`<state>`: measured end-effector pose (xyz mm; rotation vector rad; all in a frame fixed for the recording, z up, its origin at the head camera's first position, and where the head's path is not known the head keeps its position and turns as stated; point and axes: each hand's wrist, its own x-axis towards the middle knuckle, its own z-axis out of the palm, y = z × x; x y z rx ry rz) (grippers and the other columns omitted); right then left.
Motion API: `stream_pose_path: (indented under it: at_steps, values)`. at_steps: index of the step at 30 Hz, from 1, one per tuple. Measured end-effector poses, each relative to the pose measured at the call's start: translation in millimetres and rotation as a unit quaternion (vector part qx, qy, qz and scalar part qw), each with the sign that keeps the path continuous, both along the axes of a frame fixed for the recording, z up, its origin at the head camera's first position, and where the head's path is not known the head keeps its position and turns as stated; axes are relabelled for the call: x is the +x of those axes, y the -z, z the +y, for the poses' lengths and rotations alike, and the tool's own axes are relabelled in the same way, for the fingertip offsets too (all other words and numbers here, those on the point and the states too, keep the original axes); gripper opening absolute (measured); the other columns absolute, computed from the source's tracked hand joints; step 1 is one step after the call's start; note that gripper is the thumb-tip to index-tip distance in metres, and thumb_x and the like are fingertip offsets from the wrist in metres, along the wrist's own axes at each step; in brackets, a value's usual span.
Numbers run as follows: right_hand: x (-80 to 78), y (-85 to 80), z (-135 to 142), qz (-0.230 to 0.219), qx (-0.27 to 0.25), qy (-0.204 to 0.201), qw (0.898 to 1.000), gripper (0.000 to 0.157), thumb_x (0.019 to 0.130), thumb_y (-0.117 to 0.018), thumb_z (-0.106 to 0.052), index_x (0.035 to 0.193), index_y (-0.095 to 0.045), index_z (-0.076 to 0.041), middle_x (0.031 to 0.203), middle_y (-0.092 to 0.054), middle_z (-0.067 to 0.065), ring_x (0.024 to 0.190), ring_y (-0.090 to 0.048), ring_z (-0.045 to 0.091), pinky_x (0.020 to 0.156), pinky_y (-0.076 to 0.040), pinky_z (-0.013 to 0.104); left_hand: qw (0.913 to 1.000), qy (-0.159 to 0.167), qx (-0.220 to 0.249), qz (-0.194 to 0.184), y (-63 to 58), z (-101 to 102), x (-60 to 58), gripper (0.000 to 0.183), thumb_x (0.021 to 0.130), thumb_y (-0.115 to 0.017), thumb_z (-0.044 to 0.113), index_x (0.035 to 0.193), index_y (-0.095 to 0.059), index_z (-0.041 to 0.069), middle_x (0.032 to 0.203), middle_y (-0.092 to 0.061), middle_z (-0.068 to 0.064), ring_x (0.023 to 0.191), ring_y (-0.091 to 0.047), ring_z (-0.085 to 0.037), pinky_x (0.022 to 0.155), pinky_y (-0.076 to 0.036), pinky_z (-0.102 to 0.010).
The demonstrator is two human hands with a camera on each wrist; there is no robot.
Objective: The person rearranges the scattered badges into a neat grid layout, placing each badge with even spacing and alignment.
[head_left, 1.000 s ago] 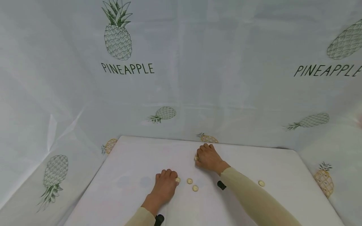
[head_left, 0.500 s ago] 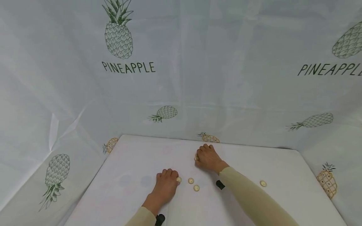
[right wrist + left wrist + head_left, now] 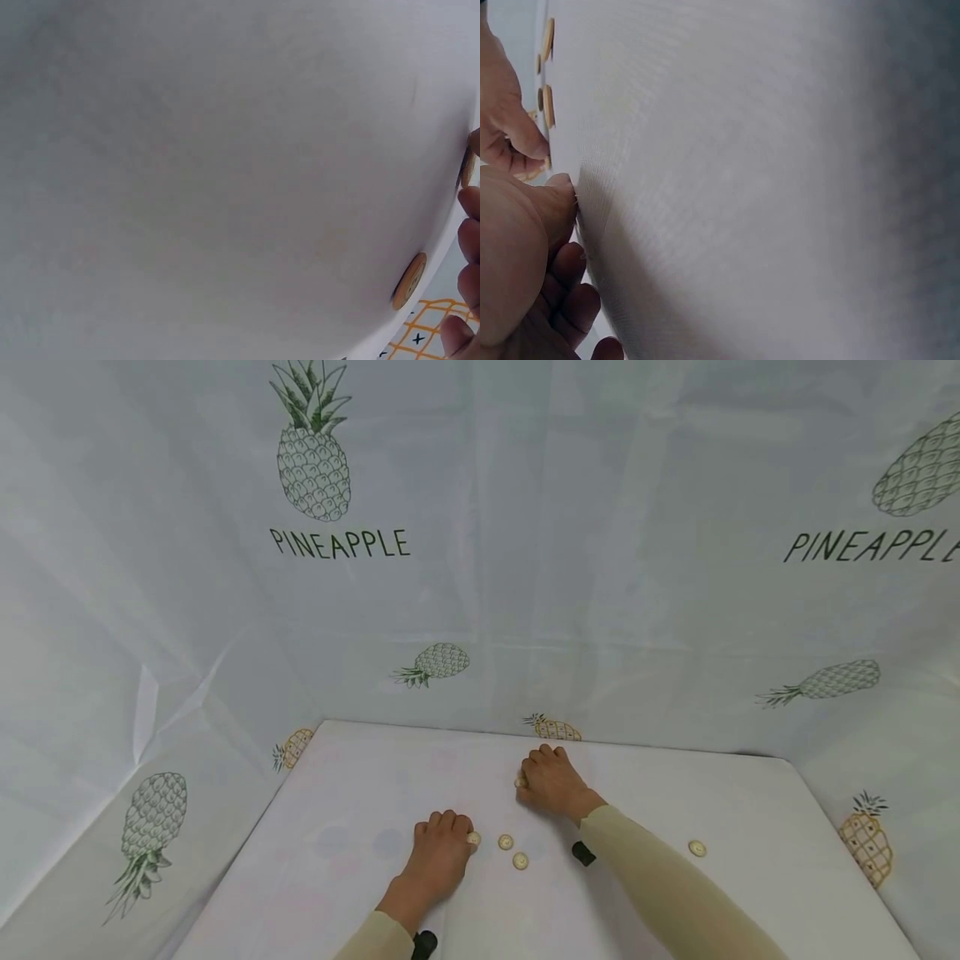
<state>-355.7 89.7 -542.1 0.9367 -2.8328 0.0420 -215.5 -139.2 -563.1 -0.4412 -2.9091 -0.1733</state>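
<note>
Small round cream buttons lie about on the white table. Low in the middle of the head view, my left hand [image 3: 442,852] has curled fingers, with thumb and forefinger at a button [image 3: 473,838]. Farther back, my right hand [image 3: 552,781] pinches another button [image 3: 521,783] at its left side. In the right wrist view that button [image 3: 468,166] stands on edge between the fingertips [image 3: 469,201] at the right border. The left wrist view shows my left thumb [image 3: 559,191] against the tabletop, its button mostly hidden.
Two loose buttons, one [image 3: 506,842] and another [image 3: 521,861], lie between my hands. A third button [image 3: 697,848] lies off to the right. The white table [image 3: 360,777] ends at a cloth backdrop [image 3: 600,568] printed with pineapples. Black wrist gear [image 3: 582,852] sits under my right forearm.
</note>
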Motion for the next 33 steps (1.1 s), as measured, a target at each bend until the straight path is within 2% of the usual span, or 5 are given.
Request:
stream_pose_path:
  at_steps: [7,14,21,27,33]
  values:
    - [5.8,-3.1,19,0.031,0.016,0.006,0.999,0.030,0.096,-0.069,-0.038,0.104,-0.071,-0.009,0.099,-0.064,0.003,0.093,-0.048,0.024,0.089,-0.041,0.046,0.9999,0.004,0.006,-0.008,1.7,3,0.2,0.025,0.097,-0.077,0.029,0.107,-0.063,0.012,0.096,-0.057,-0.001,0.088,-0.047,-0.019,0.080,-0.043,-0.043]
    - [15.4,-7.0,50,0.042,-0.006,0.012,0.999,0.025,0.095,-0.070,-0.034,0.103,-0.070,-0.011,0.099,-0.063,0.002,0.091,-0.045,0.023,0.089,-0.040,0.046,0.9999,0.001,0.009,-0.012,2.1,2,-0.2,0.025,0.098,-0.076,0.030,0.107,-0.062,0.011,0.095,-0.054,-0.001,0.088,-0.046,-0.019,0.081,-0.042,-0.044]
    - [33.5,-16.1,82,0.064,-0.034,0.029,0.997,0.023,0.092,-0.074,-0.032,0.102,-0.071,-0.012,0.099,-0.064,0.000,0.092,-0.049,0.021,0.090,-0.042,0.046,0.9995,-0.006,0.024,-0.019,4.6,1,-1.2,0.024,0.097,-0.076,0.028,0.106,-0.061,0.011,0.093,-0.053,-0.001,0.086,-0.045,-0.020,0.080,-0.042,-0.045]
    - [52.7,-17.8,115,0.095,-0.066,0.040,0.993,0.020,0.089,-0.077,-0.027,0.099,-0.070,-0.010,0.095,-0.062,0.001,0.092,-0.050,0.022,0.089,-0.042,0.047,0.9995,-0.009,0.025,-0.018,3.8,2,0.3,0.023,0.097,-0.077,0.026,0.105,-0.062,0.010,0.091,-0.053,-0.001,0.084,-0.045,-0.019,0.078,-0.042,-0.044]
    - [71.4,-21.4,152,0.113,-0.062,0.049,0.990,0.021,0.089,-0.077,-0.026,0.099,-0.069,-0.009,0.097,-0.062,0.002,0.094,-0.051,0.025,0.089,-0.043,0.050,0.9994,-0.004,0.030,-0.018,5.1,4,-0.2,0.024,0.097,-0.076,0.025,0.107,-0.061,0.010,0.092,-0.053,-0.003,0.085,-0.044,-0.020,0.077,-0.041,-0.045]
